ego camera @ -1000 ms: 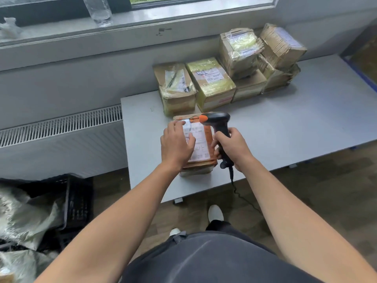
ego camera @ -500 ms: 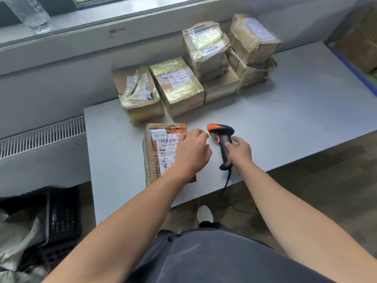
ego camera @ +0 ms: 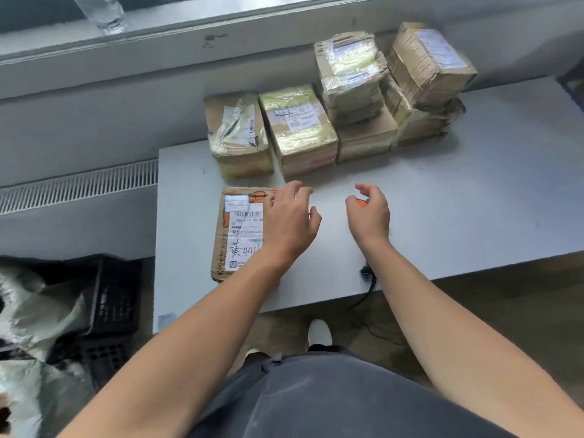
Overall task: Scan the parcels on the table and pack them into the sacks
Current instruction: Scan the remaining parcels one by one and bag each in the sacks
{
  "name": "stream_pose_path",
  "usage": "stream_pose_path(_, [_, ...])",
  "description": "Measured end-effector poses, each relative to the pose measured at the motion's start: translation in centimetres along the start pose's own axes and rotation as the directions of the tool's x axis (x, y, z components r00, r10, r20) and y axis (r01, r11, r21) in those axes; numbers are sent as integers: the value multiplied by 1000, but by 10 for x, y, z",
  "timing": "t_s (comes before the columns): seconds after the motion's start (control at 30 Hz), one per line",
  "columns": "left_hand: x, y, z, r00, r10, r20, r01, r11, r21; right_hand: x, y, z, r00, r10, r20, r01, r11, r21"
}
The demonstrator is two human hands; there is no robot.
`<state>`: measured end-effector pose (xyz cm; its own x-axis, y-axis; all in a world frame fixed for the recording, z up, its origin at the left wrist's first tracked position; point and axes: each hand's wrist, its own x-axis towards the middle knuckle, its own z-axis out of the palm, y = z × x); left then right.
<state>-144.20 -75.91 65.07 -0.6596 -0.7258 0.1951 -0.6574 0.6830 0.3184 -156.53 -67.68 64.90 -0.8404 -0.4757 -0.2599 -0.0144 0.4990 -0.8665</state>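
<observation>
Grey table (ego camera: 474, 200) held the scanner (ego camera: 362, 202) you had just let go (mostly hidden under your loose, empty right hand (ego camera: 368, 216)), so the parcel (ego camera: 237, 235) beneath your relaxed left hand (ego camera: 290, 222), near the table's left edge, looked ready for the sacks (ego camera: 38, 314).

A grey table (ego camera: 474, 197) stands against the wall (ego camera: 94, 121). A labelled parcel (ego camera: 237, 235) lies flat near its front left corner, and a row of taped cardboard parcels (ego camera: 300, 128) lines the back edge (those at the right carry others on top). A scanner (ego camera: 361, 202), largely hidden, rests mid-table, its cable (ego camera: 368, 289) dropping over the front edge.
</observation>
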Motion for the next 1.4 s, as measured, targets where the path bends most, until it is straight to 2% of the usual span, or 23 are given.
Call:
stream_pose_path(0.1, [-8, -21, -16, 991, -122, -59, 123, 992, 7, -9, -15, 25, 987, -28, 160, 23, 999, 35])
stream_pose_path(0.2, [-21, -49, -31, 951, -283, -122, 287, 958, 17, -23, -22, 49, 924, 52, 380, -52, 999, -10])
stream_pose_path(0.27, [-33, -68, -38, 914, -395, -89, 398, 917, 16, -34, -23, 62, 861, 107, 498, -88, 994, -60])
stream_pose_path(0.37, [-52, -89, -45, 848, -530, -13, 530, 848, -20, -51, -20, 75, 790, 125, 600, -94, 992, -84])
stream_pose_path(0.43, [-63, -96, -48, 817, -575, 39, 577, 813, -83, -59, -15, 83, 768, 104, 632, -89, 995, -55])
stream_pose_path(0.57, [-75, -99, -52, 788, -594, 159, 611, 727, -312, -71, -10, 97, 781, 40, 623, -40, 999, -13])
stream_pose_path(0.77, [-92, -118, -71, 759, -641, 112, 622, 665, -414, -97, -27, 123, 794, -102, 599, 86, 995, 55])
stream_pose_path(0.93, [-129, -154, -107, 703, -711, 31, 644, 617, -453, -143, -49, 160, 740, -178, 648, 187, 981, 56])
stream_pose_path(1.13, [-208, -217, -158, 591, -803, -75, 683, 548, -484, -227, -69, 226, 605, -214, 767, 273, 961, 53])
stream_pose_path(1.4, [-360, -301, -220, 336, -921, -199, 770, 390, -505, -383, -73, 315, 338, -272, 901, 387, 913, 130])
